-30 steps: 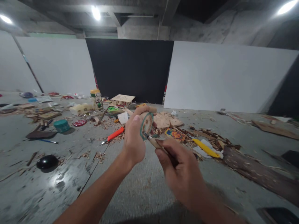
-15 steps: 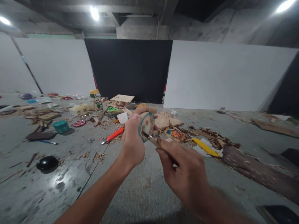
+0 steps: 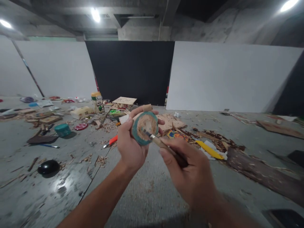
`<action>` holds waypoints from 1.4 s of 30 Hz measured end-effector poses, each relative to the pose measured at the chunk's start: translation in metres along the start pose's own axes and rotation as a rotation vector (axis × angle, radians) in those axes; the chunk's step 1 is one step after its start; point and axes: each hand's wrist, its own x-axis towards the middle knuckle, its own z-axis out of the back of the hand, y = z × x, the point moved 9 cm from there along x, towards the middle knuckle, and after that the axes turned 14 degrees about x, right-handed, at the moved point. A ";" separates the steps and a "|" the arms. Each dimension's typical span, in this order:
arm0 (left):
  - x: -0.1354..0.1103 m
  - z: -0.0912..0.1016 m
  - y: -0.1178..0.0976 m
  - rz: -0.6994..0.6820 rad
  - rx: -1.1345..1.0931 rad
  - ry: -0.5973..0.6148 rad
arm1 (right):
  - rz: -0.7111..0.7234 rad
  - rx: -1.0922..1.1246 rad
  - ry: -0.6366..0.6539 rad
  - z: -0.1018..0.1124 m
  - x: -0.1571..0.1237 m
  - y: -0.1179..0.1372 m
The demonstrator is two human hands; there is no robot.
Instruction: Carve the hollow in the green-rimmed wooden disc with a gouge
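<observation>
My left hand (image 3: 130, 142) cradles a round piece with a teal rim (image 3: 136, 133) and a rough tan and brown centre, its face tilted toward me. Fingers wrap behind it, and one fingertip wears a tan bandage (image 3: 146, 108). In my right hand (image 3: 192, 167) is a paintbrush (image 3: 161, 144), pinched by its wooden handle. Its metal ferrule and dark bristles reach the lower part of the round face. Below my left hand, an orange utility knife (image 3: 113, 140) lies on the floor, partly hidden by that hand.
Wood shavings and scraps litter the concrete floor. A teal tub (image 3: 62, 129), red lid (image 3: 81, 126) and black dome (image 3: 48, 167) lie left. A yellow-capped container (image 3: 97, 103) stands behind. Right are a yellow tool (image 3: 210, 149) and a bark slab (image 3: 258, 172).
My left hand has turned the round piece so that its face shows more fully, and shifted slightly left. The brush tip stays at the face.
</observation>
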 end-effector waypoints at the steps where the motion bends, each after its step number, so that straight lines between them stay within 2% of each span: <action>1: 0.001 0.000 0.001 0.039 -0.027 -0.006 | 0.021 -0.025 -0.042 0.006 0.001 0.002; 4: 0.003 -0.001 0.004 0.128 -0.048 0.012 | 0.042 -0.090 -0.092 0.020 0.003 0.007; 10: -0.002 -0.009 0.013 0.265 -0.065 0.075 | 0.096 -0.235 0.149 0.009 0.008 0.016; 15: -0.003 -0.009 0.015 0.283 -0.101 0.067 | 0.158 -0.239 0.174 0.010 0.010 0.022; 24: -0.003 -0.015 0.015 0.271 -0.133 0.115 | 0.129 -0.251 0.201 0.011 0.008 0.023; 31: -0.002 -0.016 0.008 0.154 -0.102 0.158 | 0.030 -0.149 0.238 -0.002 0.004 0.015; 38: -0.001 -0.010 -0.005 -0.050 0.069 0.087 | 0.024 -0.070 0.176 -0.010 -0.008 0.014; 40: -0.003 -0.007 -0.010 -0.132 0.066 0.048 | -0.058 -0.006 0.149 -0.011 -0.008 0.009; 42: -0.005 -0.003 -0.012 -0.203 0.032 0.030 | -0.209 0.108 0.159 -0.016 -0.009 0.001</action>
